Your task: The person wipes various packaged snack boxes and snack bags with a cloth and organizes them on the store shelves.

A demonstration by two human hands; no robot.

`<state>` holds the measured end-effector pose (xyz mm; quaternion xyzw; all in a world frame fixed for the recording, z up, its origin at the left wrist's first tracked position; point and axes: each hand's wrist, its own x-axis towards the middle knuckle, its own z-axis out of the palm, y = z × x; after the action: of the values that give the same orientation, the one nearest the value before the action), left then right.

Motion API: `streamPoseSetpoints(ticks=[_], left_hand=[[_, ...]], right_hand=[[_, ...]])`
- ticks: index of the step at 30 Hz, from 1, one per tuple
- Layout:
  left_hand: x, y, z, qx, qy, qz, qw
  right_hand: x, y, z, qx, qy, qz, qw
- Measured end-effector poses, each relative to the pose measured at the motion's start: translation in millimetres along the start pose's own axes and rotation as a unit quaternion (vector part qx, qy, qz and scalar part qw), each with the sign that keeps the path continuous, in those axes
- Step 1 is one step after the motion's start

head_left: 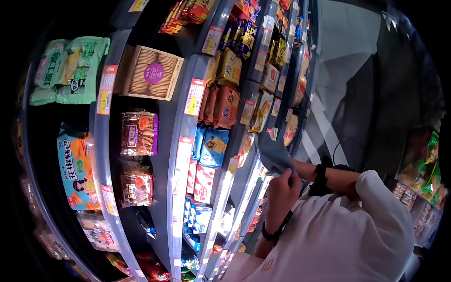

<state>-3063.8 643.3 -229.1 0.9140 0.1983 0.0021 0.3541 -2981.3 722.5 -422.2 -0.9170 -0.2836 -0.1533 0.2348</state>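
Observation:
My left hand (284, 189), bare with a black band on its wrist, is closed with its fingertips pinching the edge of a grey fabric glove (275, 152). The glove seems to cover my right hand (280, 162), whose forearm runs into the fabric. My right fingers are hidden, and their pose is not clear. Another black band (321, 176) circles my right wrist. Both hands are in front of the packed shelves, close to the shelf edges.
Shelves along the left and middle hold a green snack bag (70, 70), an orange-and-blue bag (77, 167), a box of round biscuits (152, 73) and blue packets (215, 146). Price labels (194, 96) line the shelf edges. More packaged goods (430, 169) stand at the far right, beyond the tiled floor (345, 56).

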Motion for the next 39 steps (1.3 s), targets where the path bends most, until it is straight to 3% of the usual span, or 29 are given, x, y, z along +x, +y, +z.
streamPoseSetpoints(ticks=[2,7,10,13,15,17,20,24,26,29,30,31,34,36,39], left_hand=[[4,3,9,0.0,-0.04,0.003,0.999],[10,3,18,-0.004,-0.105,-0.012,0.994],[18,-1,23,-0.096,-0.114,0.027,0.988],[34,-9,12,-0.117,-0.024,0.059,0.991],[58,-28,-3,-0.059,0.087,0.104,0.989],[90,-56,-26,0.067,0.171,0.134,0.974],[138,-57,-64,0.185,0.205,0.111,0.955],[195,-85,-80,0.259,0.268,0.097,0.923],[214,-93,-78,0.409,0.309,0.115,0.851],[231,-103,-66,0.37,0.33,0.079,0.865],[232,-98,-66,0.378,0.306,0.029,0.873],[232,-96,-65,0.382,0.281,-0.022,0.88],[244,-114,-64,0.357,0.346,0.015,0.867],[239,-102,-73,0.291,0.287,-0.033,0.912],[235,-105,-70,0.274,0.311,-0.013,0.91]], right_hand=[[8,13,-18,-0.051,-0.019,-0.063,0.997],[33,47,-78,-0.019,-0.185,-0.17,0.968],[43,66,-120,-0.033,-0.239,-0.196,0.95],[47,84,-148,0.033,-0.186,-0.188,0.964],[46,109,-150,0.279,-0.052,-0.185,0.941],[52,119,-174,0.205,-0.028,-0.183,0.961],[65,131,-213,0.108,0.007,-0.188,0.976],[70,144,-233,0.137,0.065,-0.195,0.969],[71,155,-235,0.195,0.09,-0.203,0.955],[72,170,-219,0.273,0.111,-0.217,0.931],[62,174,-199,0.256,0.092,-0.157,0.949],[74,172,-200,0.288,0.061,-0.157,0.943],[126,151,-209,0.407,-0.074,-0.092,0.906],[144,145,-197,0.483,-0.028,-0.072,0.872],[181,147,-204,0.328,0.044,-0.15,0.932]])
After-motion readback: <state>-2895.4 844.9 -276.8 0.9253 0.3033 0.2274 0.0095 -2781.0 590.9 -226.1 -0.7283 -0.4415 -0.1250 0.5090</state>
